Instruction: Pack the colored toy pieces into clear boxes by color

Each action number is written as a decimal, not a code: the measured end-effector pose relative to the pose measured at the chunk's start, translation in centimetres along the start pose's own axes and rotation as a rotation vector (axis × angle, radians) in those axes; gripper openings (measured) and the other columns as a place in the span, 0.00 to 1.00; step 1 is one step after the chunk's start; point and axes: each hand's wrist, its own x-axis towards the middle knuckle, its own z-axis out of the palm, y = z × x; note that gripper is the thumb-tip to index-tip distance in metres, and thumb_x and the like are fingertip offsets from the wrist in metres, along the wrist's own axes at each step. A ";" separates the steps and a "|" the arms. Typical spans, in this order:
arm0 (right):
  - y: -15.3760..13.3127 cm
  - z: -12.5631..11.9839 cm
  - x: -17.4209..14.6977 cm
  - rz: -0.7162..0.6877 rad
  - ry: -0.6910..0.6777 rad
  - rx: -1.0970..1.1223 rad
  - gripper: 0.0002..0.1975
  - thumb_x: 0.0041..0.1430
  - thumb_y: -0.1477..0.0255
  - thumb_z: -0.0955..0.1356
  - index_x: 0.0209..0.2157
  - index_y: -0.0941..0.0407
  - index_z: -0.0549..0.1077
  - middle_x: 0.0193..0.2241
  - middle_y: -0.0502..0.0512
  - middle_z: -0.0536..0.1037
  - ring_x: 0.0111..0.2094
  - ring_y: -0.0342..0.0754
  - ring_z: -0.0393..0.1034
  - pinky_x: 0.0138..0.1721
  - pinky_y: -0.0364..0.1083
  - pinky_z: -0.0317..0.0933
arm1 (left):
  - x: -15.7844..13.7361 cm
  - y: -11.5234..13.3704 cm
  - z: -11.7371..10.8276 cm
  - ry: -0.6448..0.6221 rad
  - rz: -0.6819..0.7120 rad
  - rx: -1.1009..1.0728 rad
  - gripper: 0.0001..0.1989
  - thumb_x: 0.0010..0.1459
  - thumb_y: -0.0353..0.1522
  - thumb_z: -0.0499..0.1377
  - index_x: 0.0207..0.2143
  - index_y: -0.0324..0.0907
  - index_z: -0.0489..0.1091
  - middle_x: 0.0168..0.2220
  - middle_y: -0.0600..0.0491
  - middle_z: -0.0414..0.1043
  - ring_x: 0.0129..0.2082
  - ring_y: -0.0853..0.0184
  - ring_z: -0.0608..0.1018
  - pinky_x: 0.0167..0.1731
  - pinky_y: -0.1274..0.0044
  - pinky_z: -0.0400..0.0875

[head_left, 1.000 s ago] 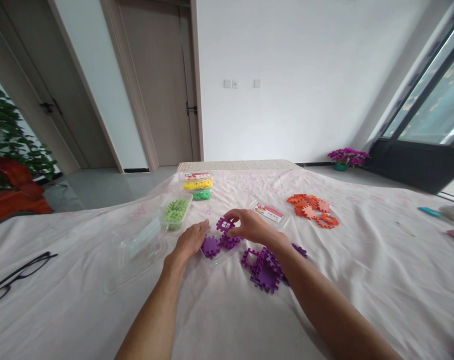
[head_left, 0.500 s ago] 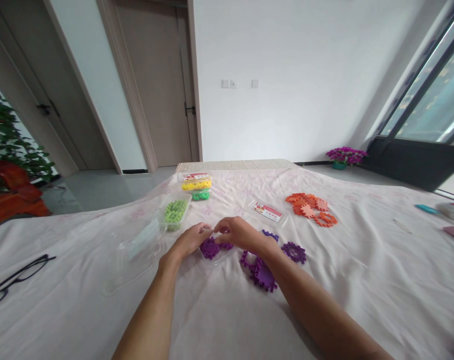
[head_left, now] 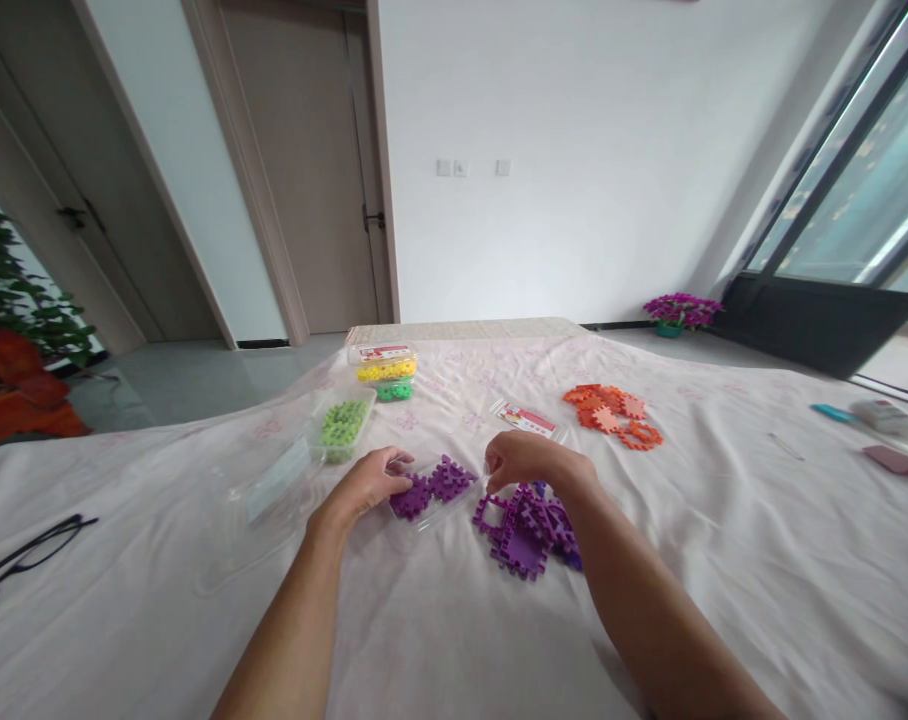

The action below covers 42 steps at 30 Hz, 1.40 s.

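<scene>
A clear plastic box with purple gear-edged plastic pieces in it lies on the cloth in front of me. My left hand is closed at the box's left end, its thumb over the edge beside the pieces. To the right, my right hand has its fingers curled down and pressed together at the box's right end. What it pinches, if anything, is hidden. Just below and right of that hand lies a loose pile of purple pieces, partly covered by my forearm.
Left of the box are a tub of light green pieces, a clear lid and eyeglasses. Farther back stand stacked boxes with yellow pieces. A labelled clear lid and orange pieces lie at the right.
My right hand has moved right, from over the box to its right end near the pile. More purple pieces now lie in the pile. My left hand stays at the box's left end.
</scene>
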 end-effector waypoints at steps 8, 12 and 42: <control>0.4 1.8 0.7 -0.027 -0.142 -0.052 0.15 0.37 0.64 0.76 0.31 0.51 0.81 0.25 0.49 0.79 0.25 0.46 0.70 0.25 0.41 0.56 | 0.2 -0.6 -0.9 0.063 0.020 0.128 0.22 0.44 0.33 0.61 0.45 0.38 0.75 0.37 0.48 0.77 0.36 0.63 0.76 0.37 0.75 0.68; 1.4 1.2 0.8 -0.003 -0.010 0.033 0.10 0.42 0.69 0.73 0.31 0.52 0.80 0.26 0.47 0.79 0.26 0.44 0.70 0.25 0.40 0.53 | 0.3 -0.8 -1.1 0.083 0.023 0.112 0.21 0.43 0.33 0.61 0.42 0.38 0.76 0.34 0.49 0.77 0.34 0.63 0.76 0.35 0.75 0.67; 1.7 1.0 2.2 -0.154 0.559 0.286 0.25 0.49 0.71 0.72 0.51 0.55 0.73 0.46 0.56 0.77 0.44 0.49 0.71 0.45 0.44 0.62 | 0.2 -0.9 -1.0 0.092 0.005 0.122 0.22 0.45 0.36 0.61 0.44 0.37 0.75 0.34 0.49 0.77 0.32 0.62 0.77 0.34 0.75 0.67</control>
